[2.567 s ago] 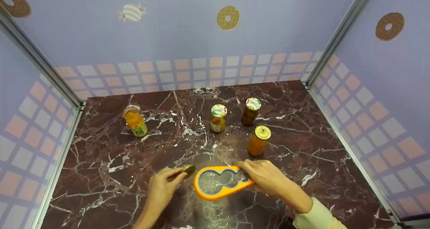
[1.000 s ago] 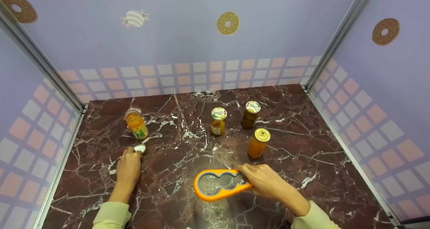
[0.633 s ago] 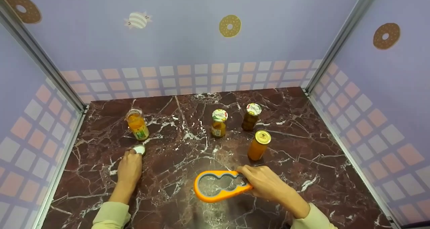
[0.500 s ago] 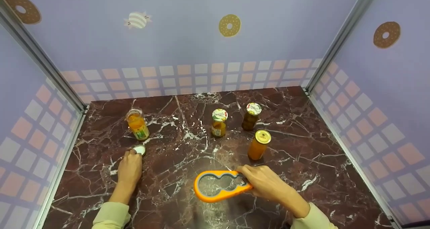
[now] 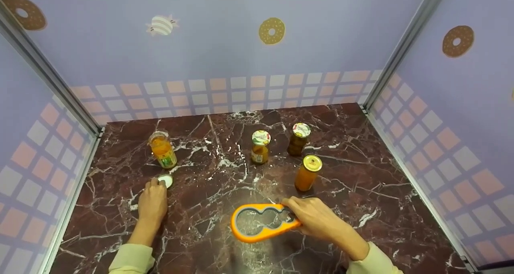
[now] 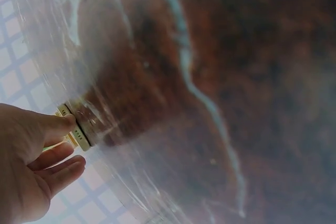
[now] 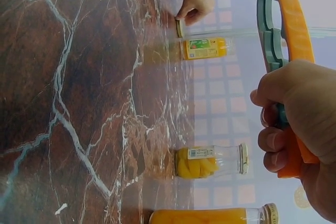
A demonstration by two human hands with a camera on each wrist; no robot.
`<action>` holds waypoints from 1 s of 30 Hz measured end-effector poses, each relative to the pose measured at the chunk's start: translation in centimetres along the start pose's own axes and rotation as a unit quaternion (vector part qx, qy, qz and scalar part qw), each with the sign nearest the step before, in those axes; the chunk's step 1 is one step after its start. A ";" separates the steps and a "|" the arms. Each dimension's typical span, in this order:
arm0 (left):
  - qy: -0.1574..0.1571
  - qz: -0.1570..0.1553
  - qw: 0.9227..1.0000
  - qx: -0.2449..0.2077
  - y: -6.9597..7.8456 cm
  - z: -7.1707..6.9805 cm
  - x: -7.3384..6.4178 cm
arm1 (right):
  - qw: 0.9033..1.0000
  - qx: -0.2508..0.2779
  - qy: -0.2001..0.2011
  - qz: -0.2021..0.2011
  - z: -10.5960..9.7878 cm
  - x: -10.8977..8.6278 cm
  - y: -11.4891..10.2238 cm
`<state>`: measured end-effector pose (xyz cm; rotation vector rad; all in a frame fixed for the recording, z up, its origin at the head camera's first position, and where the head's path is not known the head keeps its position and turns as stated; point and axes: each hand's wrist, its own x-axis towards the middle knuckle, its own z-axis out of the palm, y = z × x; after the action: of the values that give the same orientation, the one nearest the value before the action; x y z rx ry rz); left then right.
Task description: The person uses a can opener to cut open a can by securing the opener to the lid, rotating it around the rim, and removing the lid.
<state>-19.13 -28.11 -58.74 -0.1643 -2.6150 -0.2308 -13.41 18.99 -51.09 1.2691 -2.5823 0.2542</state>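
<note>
My left hand [image 5: 152, 200] pinches a jar lid [image 5: 165, 180] by its edge, low at the tabletop on the left. White inner side up, the lid lies just in front of an open jar [image 5: 162, 149] of orange food. In the left wrist view the thumb [image 6: 65, 123] presses the lid's rim [image 6: 77, 129]. My right hand [image 5: 315, 217] grips the handle end of an orange jar opener [image 5: 251, 238] with grey scalloped inner edges, held above the table. From the right wrist view, the fingers curl round the opener [image 7: 294, 19].
Three lidded jars stand on the dark marbled table [image 5: 209, 225]: a small jar [image 5: 260, 147] of yellow pieces, a dark-filled jar [image 5: 298, 139], and a tall orange jar [image 5: 308, 173] with a gold lid, just beyond the right hand. Panelled walls [image 5: 217, 53] enclose the back and sides.
The left hand has carried the lid from beside the opener leftward and away to the tabletop by the open jar, turning its white side up. The right hand and opener stay almost still.
</note>
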 end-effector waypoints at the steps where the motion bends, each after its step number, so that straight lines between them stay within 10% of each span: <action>1: 0.002 0.000 1.000 -0.001 0.0 0.0 0.0 | 1.000 -0.001 0.000 0.001 0.0 0.0 0.0; 15: 0.047 0.025 0.998 0.034 1.2 -1.1 -0.1 | 1.000 -0.005 0.023 -0.003 0.2 -0.4 -0.3; 30: -0.009 -0.021 0.988 -0.151 6.6 -2.1 1.3 | 0.999 -0.021 0.032 0.009 0.1 -1.0 -0.6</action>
<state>-18.23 -21.92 -55.41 -0.2148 -2.5890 -0.6447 -12.38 19.34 -51.47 1.2035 -2.5336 0.2387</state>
